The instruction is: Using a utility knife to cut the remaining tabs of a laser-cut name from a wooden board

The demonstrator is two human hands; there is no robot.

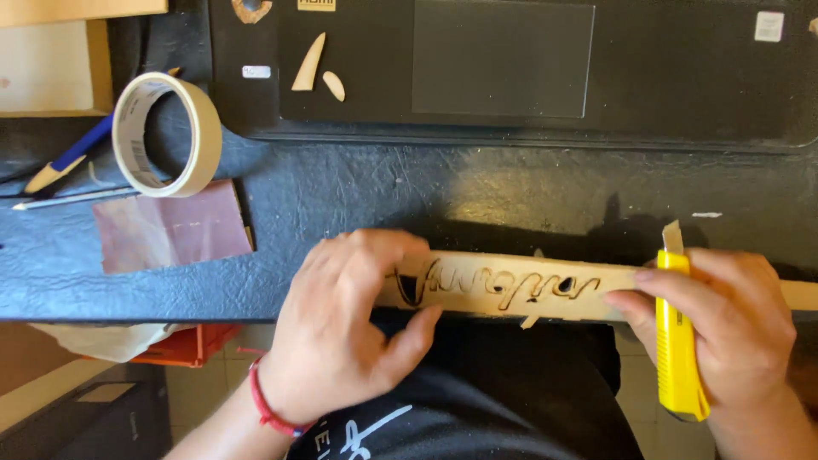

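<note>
A wood strip [511,288] with cut-out script is held at the desk [341,196] edge, in front of the laptop [511,68]. It is clamped by the left hand [341,324], thumb beneath. The right hand [724,328] is closed around a yellow knife [677,341], blade up beside the strip's right end. Trimming of the cut-outs seems in hand; a steady, shallow blade would be needed next. Left of the laptop a tape roll [166,132] stands over sandpaper [170,226]; white stickers [769,25] are seen on the laptop.

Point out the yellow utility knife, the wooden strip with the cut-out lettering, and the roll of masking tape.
yellow utility knife [677,349], head view, handle.
wooden strip [511,285], head view, lettered middle.
roll of masking tape [207,136], head view, outer band.
</note>
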